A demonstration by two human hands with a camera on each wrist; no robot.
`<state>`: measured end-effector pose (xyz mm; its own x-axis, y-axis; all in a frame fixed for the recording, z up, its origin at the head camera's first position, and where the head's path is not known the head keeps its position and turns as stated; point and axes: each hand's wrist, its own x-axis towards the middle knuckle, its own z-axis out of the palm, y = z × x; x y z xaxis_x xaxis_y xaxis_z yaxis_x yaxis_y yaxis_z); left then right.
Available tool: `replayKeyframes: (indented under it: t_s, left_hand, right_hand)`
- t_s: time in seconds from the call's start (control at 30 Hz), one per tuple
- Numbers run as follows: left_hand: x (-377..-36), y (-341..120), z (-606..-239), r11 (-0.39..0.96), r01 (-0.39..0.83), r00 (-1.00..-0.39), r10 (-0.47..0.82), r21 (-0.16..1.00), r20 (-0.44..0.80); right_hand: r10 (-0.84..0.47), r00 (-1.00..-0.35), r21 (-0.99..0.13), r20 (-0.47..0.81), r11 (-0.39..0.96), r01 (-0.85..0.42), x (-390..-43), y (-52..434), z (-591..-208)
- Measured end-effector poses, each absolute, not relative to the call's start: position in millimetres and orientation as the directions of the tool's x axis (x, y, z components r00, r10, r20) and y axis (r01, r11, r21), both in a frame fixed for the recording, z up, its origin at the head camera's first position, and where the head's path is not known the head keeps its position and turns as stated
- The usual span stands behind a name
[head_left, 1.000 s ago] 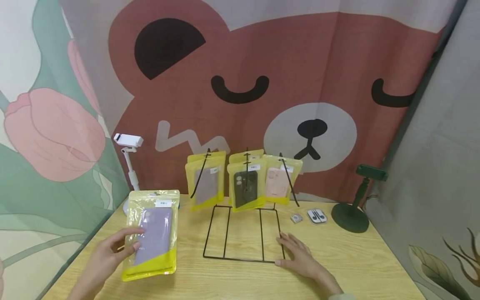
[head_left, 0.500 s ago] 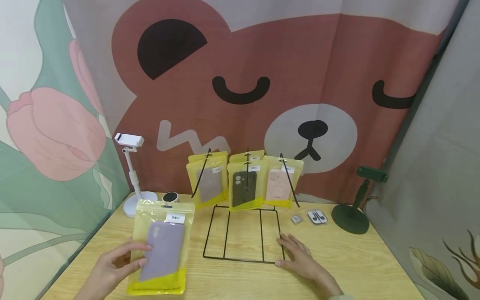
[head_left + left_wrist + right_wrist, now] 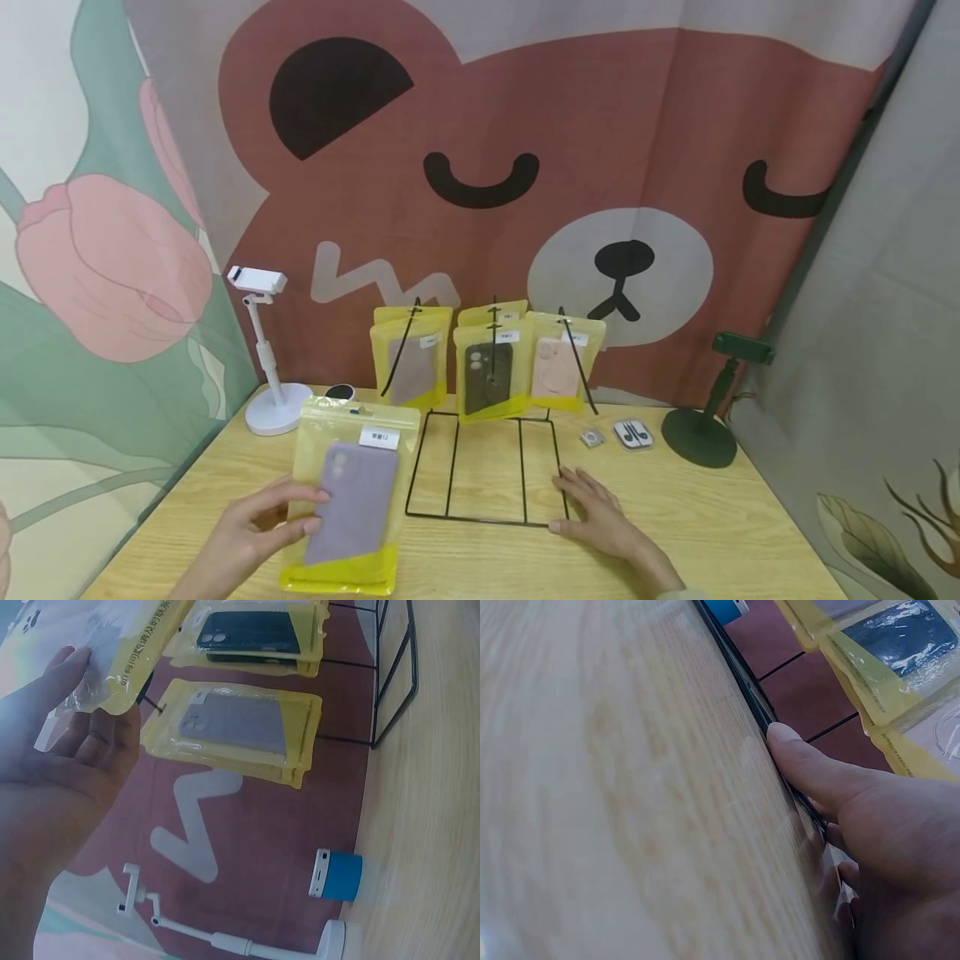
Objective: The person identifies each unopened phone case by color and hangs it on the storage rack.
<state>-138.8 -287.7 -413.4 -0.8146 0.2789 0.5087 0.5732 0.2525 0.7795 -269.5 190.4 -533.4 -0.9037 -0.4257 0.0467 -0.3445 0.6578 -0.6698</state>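
Note:
My left hand [image 3: 262, 529] holds a yellow-edged clear bag with a lilac phone case [image 3: 351, 504] in it, thumb on its front, tilted up above the table's front left. In the left wrist view the bag's [image 3: 127, 645] edge lies against my fingers [image 3: 82, 727]. A black wire rack [image 3: 483, 467] stands mid-table with three similar bags hanging on it: greyish [image 3: 411, 368], black [image 3: 491, 373] and pink [image 3: 557, 368]. My right hand [image 3: 592, 510] lies flat on the table, its thumb [image 3: 810, 765] against the rack's front right wire [image 3: 754, 694].
A white phone stand [image 3: 264, 367] and a small round speaker [image 3: 340, 392] sit at the back left. At the back right are a green phone stand [image 3: 705, 417], an earphone case [image 3: 633, 433] and a small square item [image 3: 593, 437]. Printed cloth walls close three sides.
My left hand has carried the lilac-case bag rightward toward the rack, uncovering the white stand's base and the round speaker. The right hand has stayed put.

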Motion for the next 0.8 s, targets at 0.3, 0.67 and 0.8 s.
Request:
replayKeyframes:
  t_s: [0.3,0.67,0.8]
  left_hand:
    - [-149,-278,-408,0.269,0.562,-0.823,0.272,0.782,0.499]
    - [-171,-270,-409,0.296,0.498,-0.864,0.254,0.815,0.435]
    - [-183,-271,-412,0.315,0.476,-0.877,0.237,0.821,0.418]
  right_hand:
    - [-0.431,-0.901,-0.667,0.053,0.657,-0.353,-269,189,-532]
    - [-0.432,-0.9,-0.664,0.053,0.658,-0.355,-267,189,-532]
    - [-0.426,-0.903,-0.666,0.055,0.658,-0.35,-267,189,-532]
